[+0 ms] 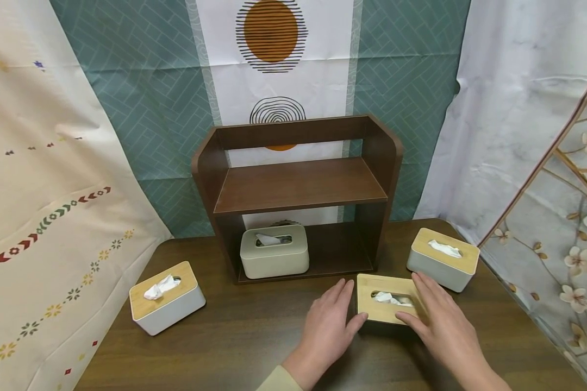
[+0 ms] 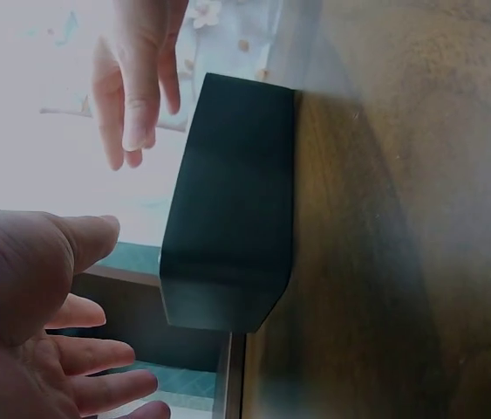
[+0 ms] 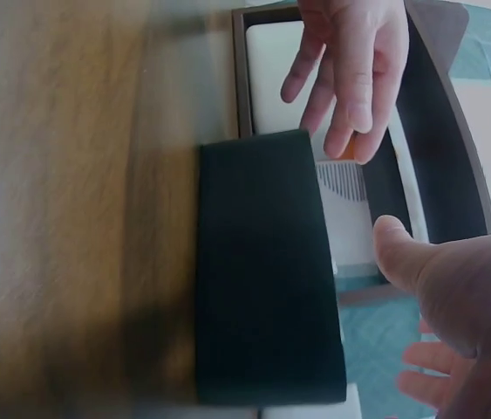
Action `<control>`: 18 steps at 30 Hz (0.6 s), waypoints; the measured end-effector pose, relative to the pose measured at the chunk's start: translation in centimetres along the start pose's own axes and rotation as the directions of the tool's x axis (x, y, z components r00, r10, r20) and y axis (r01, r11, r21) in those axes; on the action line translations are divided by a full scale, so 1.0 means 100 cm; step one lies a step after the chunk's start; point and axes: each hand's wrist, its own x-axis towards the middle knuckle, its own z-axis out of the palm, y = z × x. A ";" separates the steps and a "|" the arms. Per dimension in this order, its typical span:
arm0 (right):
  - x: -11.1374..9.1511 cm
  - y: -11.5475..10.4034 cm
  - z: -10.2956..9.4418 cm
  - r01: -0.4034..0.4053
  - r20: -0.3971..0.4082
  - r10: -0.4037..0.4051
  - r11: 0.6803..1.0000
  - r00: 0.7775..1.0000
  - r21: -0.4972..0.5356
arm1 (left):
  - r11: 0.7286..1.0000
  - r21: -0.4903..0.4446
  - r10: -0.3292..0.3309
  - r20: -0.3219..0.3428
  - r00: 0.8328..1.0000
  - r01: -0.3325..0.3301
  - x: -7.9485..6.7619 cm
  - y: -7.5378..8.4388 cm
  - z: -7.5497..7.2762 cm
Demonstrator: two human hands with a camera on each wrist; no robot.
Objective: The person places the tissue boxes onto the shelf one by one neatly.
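A tissue box with a pale wooden lid and dark sides (image 1: 388,314) sits on the table in front of the shelf's right part, white tissue in its slot. In the wrist views its dark side (image 2: 228,192) stands out plainly. My left hand (image 1: 326,326) is at the box's left end, fingers extended and thumb toward the near corner. On the opposite end my right hand (image 1: 445,328) overlaps the lid's edge in the head view, its fingers spread. The right wrist view shows both hands over and beside the dark box (image 3: 267,279), fingers not curled round it.
A brown two-tier shelf (image 1: 300,184) stands at the back, with a cream tissue box (image 1: 276,260) on its lower left. One white-sided tissue box with a wooden lid (image 1: 173,312) lies at left; a similar grey-sided box (image 1: 435,270) is behind my right hand.
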 end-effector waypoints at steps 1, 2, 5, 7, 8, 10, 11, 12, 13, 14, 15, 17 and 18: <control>-0.002 0.002 0.000 -0.013 0.010 0.013 1.000 1.000 0.000 | 1.000 0.000 0.006 -0.001 1.000 -0.006 0.000 0.000 0.001; -0.003 0.004 -0.001 -0.027 0.020 0.027 1.000 0.999 -0.002 | 1.000 0.001 0.012 -0.003 1.000 -0.012 0.000 0.001 0.002; -0.009 0.010 -0.002 -0.059 0.042 0.059 0.998 0.997 -0.004 | 1.000 0.002 0.022 -0.008 1.000 -0.022 0.000 0.002 0.004; -0.012 0.014 -0.003 -0.076 0.053 0.076 0.997 0.996 0.000 | 1.000 0.001 0.023 -0.003 1.000 -0.023 -0.001 0.003 0.006; -0.013 0.015 -0.004 -0.079 0.056 0.079 0.997 0.995 -0.002 | 1.000 0.001 0.022 0.003 1.000 -0.022 -0.001 0.003 0.007; -0.015 0.018 -0.005 -0.088 0.066 0.089 0.996 0.994 -0.009 | 1.000 -0.007 0.022 0.013 1.000 -0.022 -0.001 0.004 0.008; -0.016 0.019 -0.005 -0.097 0.078 0.097 0.995 0.992 -0.013 | 1.000 -0.010 0.024 0.015 1.000 -0.024 -0.001 0.005 0.009; -0.017 0.021 -0.005 -0.105 0.088 0.106 0.994 0.990 -0.018 | 1.000 -0.011 0.026 0.017 1.000 -0.026 -0.001 0.005 0.010; -0.017 0.022 -0.005 -0.113 0.099 0.115 0.993 0.988 -0.022 | 0.999 -0.013 0.030 0.016 0.999 -0.030 -0.001 0.005 0.010; -0.018 0.023 -0.006 -0.123 0.112 0.125 0.992 0.986 -0.027 | 0.999 -0.014 0.033 0.015 0.999 -0.033 -0.001 0.006 0.011; -0.019 0.024 -0.006 -0.134 0.129 0.137 0.991 0.982 -0.030 | 0.999 -0.015 0.038 0.011 0.999 -0.037 -0.001 0.006 0.012; -0.020 0.025 -0.006 -0.153 0.157 0.156 0.988 0.975 -0.032 | 0.999 -0.009 0.049 0.002 0.999 -0.049 -0.002 0.006 0.014; -0.020 0.026 -0.006 -0.159 0.168 0.162 0.987 0.972 -0.033 | 0.999 -0.007 0.053 -0.001 0.999 -0.053 -0.002 0.006 0.015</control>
